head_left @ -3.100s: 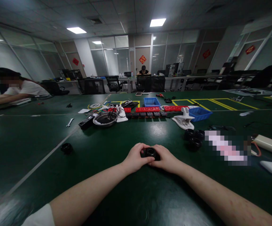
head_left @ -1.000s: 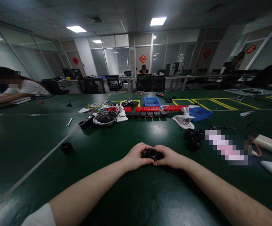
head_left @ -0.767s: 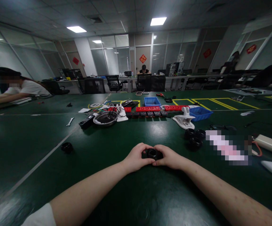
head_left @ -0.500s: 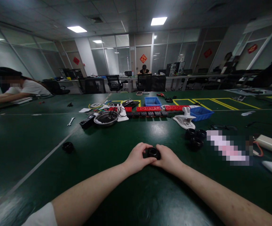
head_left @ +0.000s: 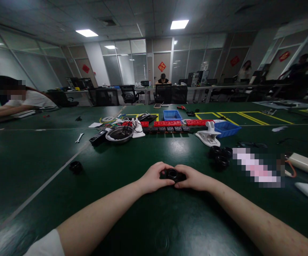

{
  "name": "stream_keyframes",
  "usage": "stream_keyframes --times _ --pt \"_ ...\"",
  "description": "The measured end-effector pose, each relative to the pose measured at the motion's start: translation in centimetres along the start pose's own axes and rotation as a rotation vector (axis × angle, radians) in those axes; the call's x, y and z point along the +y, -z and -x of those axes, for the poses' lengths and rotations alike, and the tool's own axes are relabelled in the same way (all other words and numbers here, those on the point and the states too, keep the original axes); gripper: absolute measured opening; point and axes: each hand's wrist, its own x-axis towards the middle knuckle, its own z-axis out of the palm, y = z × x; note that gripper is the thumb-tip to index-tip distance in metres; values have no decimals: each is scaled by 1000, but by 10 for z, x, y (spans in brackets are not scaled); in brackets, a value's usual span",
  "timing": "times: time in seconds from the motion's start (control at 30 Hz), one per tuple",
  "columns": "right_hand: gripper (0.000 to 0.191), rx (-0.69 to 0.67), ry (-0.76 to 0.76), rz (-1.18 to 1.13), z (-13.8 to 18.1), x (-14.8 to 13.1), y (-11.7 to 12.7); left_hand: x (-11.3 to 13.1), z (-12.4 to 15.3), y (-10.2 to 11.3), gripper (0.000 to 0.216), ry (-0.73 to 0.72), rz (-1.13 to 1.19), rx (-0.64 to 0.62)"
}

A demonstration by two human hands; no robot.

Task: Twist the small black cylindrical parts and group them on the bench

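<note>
Black ring-shaped part [head_left: 172,174], glossy and dark around its round opening, sits between my hands at the table's [head_left: 116,167] near middle. My left hand [head_left: 155,179] and right hand [head_left: 192,179] grip its two sides, thumbs nearest me, forearms slanting inward. Farther right cluster three black pieces [head_left: 221,161]; beyond stands a white clamp [head_left: 208,138].

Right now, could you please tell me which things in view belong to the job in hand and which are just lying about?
Job in hand:
Black ring, in the left hand and right hand
Probably also the lone ring at left
Probably also the three rings at right

Apparently lying about:
Wrench
Bowl
Red strips
White clip
Blue bins
</note>
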Motion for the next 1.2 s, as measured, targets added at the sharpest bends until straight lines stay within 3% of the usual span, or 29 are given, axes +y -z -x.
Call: stream_keyframes --times 0.53,0.73,0.97,1.1,1.2 --pt "28 35 -42 1 -1 3 -3 0 -1 -1 39 -1 -9 -3" --pt "32 124 -139 34 -2 3 -10 1 0 -5 38 27 -10 45" --pt "31 329 -246 320 -5 -6 -27 8 1 -14 35 132 -12 173" --pt "27 362 -219 357 -4 -8 -32 7 1 -11 34 119 -20 163" --pt "41 296 -104 268 -2 -5 -26 5 0 -6 35 66 -14 94"
